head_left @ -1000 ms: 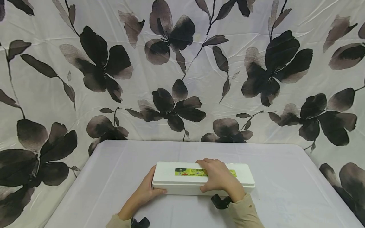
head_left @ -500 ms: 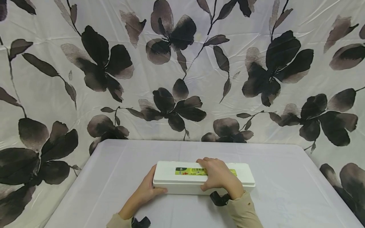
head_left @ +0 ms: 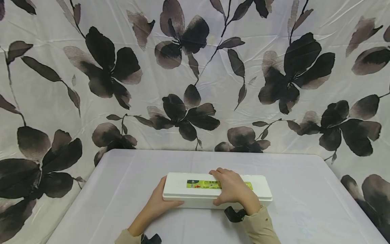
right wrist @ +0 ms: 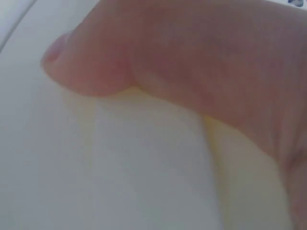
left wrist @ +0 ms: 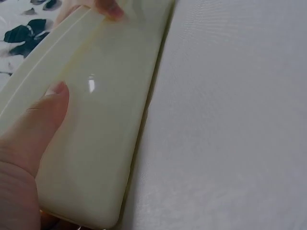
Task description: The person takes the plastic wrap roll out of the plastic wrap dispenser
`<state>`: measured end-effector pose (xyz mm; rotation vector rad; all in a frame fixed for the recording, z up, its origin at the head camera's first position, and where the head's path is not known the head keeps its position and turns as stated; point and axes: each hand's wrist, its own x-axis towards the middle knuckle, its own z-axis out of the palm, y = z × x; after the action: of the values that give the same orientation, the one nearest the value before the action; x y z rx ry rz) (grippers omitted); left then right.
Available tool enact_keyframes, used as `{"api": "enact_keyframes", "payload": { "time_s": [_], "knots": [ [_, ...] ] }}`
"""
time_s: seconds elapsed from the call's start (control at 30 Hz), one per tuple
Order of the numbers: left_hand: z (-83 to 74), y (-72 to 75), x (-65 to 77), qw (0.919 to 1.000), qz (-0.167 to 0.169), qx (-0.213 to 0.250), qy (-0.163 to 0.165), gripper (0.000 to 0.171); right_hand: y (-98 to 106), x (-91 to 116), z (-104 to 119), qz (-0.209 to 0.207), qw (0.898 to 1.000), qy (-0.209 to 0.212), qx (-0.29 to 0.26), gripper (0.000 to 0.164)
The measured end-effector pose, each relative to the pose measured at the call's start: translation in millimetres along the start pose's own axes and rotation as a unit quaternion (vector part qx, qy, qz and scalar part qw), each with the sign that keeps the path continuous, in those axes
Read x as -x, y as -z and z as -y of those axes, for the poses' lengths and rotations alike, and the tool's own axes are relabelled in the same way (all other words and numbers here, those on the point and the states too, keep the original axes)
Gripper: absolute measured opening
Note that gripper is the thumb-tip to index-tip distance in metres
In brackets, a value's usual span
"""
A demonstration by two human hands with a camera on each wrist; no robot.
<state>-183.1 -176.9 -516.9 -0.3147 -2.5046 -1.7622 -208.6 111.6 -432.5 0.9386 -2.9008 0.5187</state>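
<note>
A long white cling film box (head_left: 195, 200) with a lid and a yellow-green label (head_left: 201, 184) lies on the table, its long side facing me. My left hand (head_left: 158, 200) grips the box's left end, the thumb along the front wall and the fingers round the end, mostly hidden. In the left wrist view the left thumb (left wrist: 45, 115) lies against the pale box wall (left wrist: 105, 143). Over the lid, right of its middle, my right hand (head_left: 234, 188) grips the box across its width, covering part of the label. Close up in the right wrist view, the right thumb (right wrist: 96, 67) touches the box.
A white cloth covers the table (head_left: 304, 203). Behind it hangs a white curtain (head_left: 237, 81) with dark flower prints. Each wrist carries a black camera mount, such as the right mount (head_left: 234, 215) near the box's front.
My left thumb has shifted slightly to the right along the front of the box. The box and my right hand stay in nearly the same place.
</note>
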Motion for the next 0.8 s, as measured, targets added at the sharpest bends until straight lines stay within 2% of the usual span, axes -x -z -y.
{"api": "enact_keyframes", "payload": {
  "time_s": [0.63, 0.8],
  "knots": [
    [-0.9, 2.3, -2.7, 0.9994, -0.001, -0.023, -0.024, 0.107, 1.7, 0.8, -0.5, 0.006, 1.000, -0.008, -0.012, 0.090],
    [-0.4, 2.2, -2.1, 0.9995, -0.006, -0.022, -0.021, 0.109, 4.0, 0.7, -0.7, 0.010, 1.000, -0.006, -0.024, 0.090]
  ]
}}
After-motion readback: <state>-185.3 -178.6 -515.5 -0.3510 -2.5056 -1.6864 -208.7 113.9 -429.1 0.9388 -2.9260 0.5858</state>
